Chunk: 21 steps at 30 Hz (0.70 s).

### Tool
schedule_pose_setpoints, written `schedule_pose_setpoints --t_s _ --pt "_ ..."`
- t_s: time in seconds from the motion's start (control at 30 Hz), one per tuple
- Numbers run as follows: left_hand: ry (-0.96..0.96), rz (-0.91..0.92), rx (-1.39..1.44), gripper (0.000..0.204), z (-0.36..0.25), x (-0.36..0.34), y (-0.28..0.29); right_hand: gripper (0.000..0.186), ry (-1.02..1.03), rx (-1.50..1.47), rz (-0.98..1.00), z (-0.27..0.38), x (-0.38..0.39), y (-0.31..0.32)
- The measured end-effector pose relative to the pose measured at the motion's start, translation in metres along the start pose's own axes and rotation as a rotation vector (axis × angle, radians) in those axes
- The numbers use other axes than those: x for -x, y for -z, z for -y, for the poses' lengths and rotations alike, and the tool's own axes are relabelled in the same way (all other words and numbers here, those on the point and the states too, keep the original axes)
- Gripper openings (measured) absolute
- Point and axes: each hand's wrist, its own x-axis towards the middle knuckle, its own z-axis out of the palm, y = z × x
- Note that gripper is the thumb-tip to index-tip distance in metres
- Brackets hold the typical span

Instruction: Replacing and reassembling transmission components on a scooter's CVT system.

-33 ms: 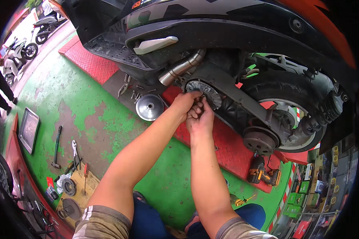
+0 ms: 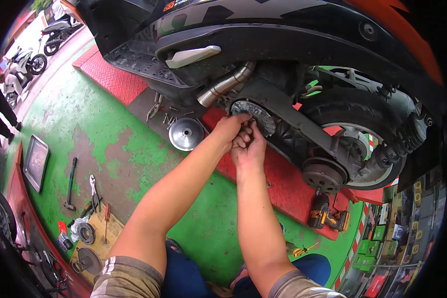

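My left hand (image 2: 229, 129) and my right hand (image 2: 251, 148) meet at the front of a scooter's opened drive case (image 2: 278, 102). Their fingers are curled and pinched together against the middle of a grey, marbled round plate (image 2: 262, 113) inside the case. Whatever lies between the fingertips is hidden. A shiny silver pulley disc (image 2: 186, 134) lies on the floor just left of my left forearm. Several bolts (image 2: 170, 120) are scattered beside the disc. At the rear of the case, a dark round clutch bell (image 2: 325, 174) is exposed near the wheel.
A cordless drill (image 2: 328, 216) lies on the red ramp (image 2: 288, 193) at the right. Pliers (image 2: 156, 106) lie near the scooter's footboard. On the left floor are a hammer (image 2: 71, 184), a metal tray (image 2: 36, 163) and a board (image 2: 115, 229) with a screwdriver (image 2: 107, 218). Shelves of boxes (image 2: 377, 243) stand far right.
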Motion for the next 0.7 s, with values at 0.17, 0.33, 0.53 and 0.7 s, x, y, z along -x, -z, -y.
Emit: schedule_pose_setpoints --t_s 0.17,0.33,0.53,0.7 --pt "0.013 0.038 -0.003 0.034 -0.002 0.002 0.001 0.024 0.031 -0.078 0.023 -0.006 0.000 0.001" --pt "0.005 0.032 -0.027 0.032 -0.003 0.002 -0.002 0.025 0.003 -0.162 0.057 -0.004 -0.001 0.005" --pt "-0.002 0.053 -0.076 0.027 0.011 -0.014 0.021 0.027 0.060 0.169 -0.104 -0.018 0.014 -0.004" --pt "-0.022 -0.190 -0.310 0.032 0.032 -0.001 0.028 0.038 0.289 1.432 0.014 -0.005 0.074 0.046"
